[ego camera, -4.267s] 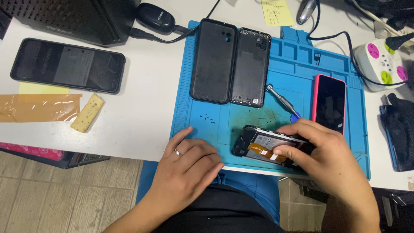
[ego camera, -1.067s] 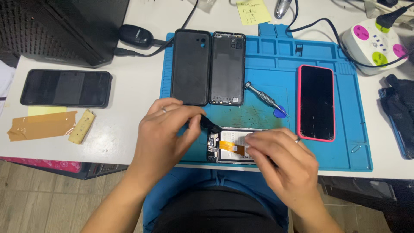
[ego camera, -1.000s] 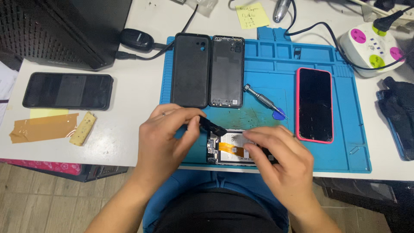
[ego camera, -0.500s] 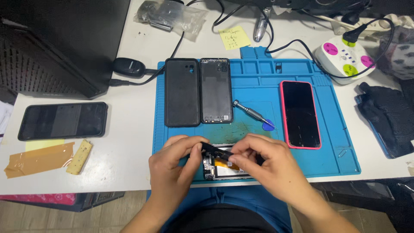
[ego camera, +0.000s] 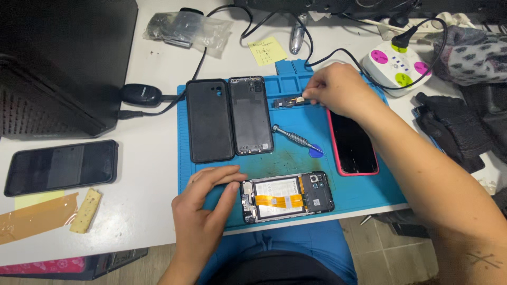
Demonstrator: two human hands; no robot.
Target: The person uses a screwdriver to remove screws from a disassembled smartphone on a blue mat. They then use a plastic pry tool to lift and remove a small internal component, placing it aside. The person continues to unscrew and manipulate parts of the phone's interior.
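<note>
An opened phone [ego camera: 288, 196] lies near the front edge of the blue work mat [ego camera: 296, 161]. Its battery and an orange flex cable are exposed. My left hand [ego camera: 203, 211] rests flat on the mat, fingertips touching the phone's left end. My right hand [ego camera: 338, 89] reaches to the far side of the mat. Its fingertips pinch a small dark part [ego camera: 285, 102] that lies on the mat's back tray.
A black case [ego camera: 209, 120] and a phone back frame [ego camera: 250, 115] lie side by side on the mat. Beside them are a screwdriver [ego camera: 291, 136], a blue pick [ego camera: 316, 152] and a pink-cased phone [ego camera: 351, 140]. A black phone [ego camera: 60, 166] and tape [ego camera: 37, 216] lie left; a white power strip [ego camera: 396, 63] stands behind.
My right hand has left the opened phone and carried a small dark part to the far side of the mat. My left hand stays by the phone's left end.
</note>
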